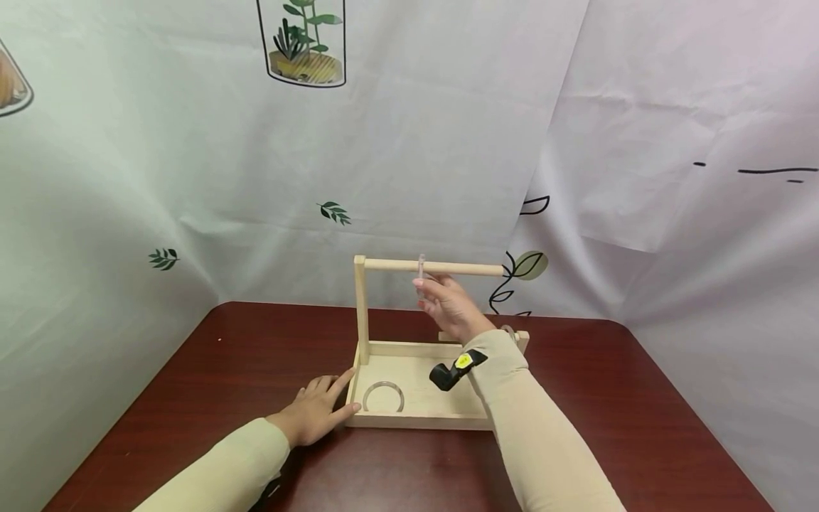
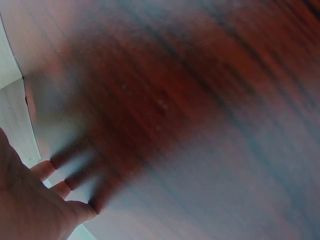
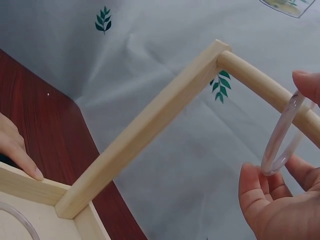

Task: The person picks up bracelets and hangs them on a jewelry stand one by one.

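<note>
My right hand (image 1: pixel 453 309) holds a clear, pale pinkish bangle (image 3: pixel 283 131) at the upper rod (image 1: pixel 467 269) of a wooden stand. In the right wrist view the bangle hangs around that rod, with thumb and fingers at it. A second bangle (image 1: pixel 400 395) lies in the tray base (image 1: pixel 422 422) of the stand, at its left. Part of another bangle (image 1: pixel 508 331) shows on the short lower rod at the right, mostly behind my sleeve. My left hand (image 1: pixel 313 409) rests with extended fingers on the tray's left edge.
An upright post (image 1: pixel 362 313) carries the upper rod at its left end; the rod's right end is free. A shorter post (image 1: pixel 523 341) stands at the right. The stand sits on a dark red wooden table (image 1: pixel 256 355), with a printed white cloth (image 1: pixel 416 156) behind.
</note>
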A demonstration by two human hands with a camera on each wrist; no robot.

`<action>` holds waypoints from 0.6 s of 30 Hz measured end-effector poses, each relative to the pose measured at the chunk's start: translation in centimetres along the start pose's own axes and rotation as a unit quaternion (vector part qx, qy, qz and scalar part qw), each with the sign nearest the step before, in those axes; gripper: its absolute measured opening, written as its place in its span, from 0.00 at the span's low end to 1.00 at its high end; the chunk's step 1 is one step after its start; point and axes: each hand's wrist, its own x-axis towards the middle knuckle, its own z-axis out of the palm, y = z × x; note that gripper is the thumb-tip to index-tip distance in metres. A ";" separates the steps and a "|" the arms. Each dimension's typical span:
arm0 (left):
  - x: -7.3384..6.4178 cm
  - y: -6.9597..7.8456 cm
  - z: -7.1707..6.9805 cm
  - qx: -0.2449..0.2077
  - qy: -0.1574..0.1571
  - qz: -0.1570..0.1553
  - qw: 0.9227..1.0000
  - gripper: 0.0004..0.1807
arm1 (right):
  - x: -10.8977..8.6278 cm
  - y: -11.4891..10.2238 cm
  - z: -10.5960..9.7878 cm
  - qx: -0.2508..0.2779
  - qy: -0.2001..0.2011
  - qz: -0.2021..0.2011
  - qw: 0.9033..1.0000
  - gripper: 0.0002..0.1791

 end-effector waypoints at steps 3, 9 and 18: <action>0.0 0.0 0.0 0.001 0.002 0.002 1.000 0.40 | 0.2 0.1 0.3 0.002 0.001 -0.001 1.000 0.29; 0.5 -0.9 0.9 0.005 0.021 0.009 1.000 0.40 | 0.4 0.3 0.9 0.006 -0.004 -0.008 1.000 0.22; 0.1 -0.2 0.2 0.005 0.006 0.004 1.000 0.40 | 0.6 0.6 1.7 0.000 -0.014 -0.003 1.000 0.31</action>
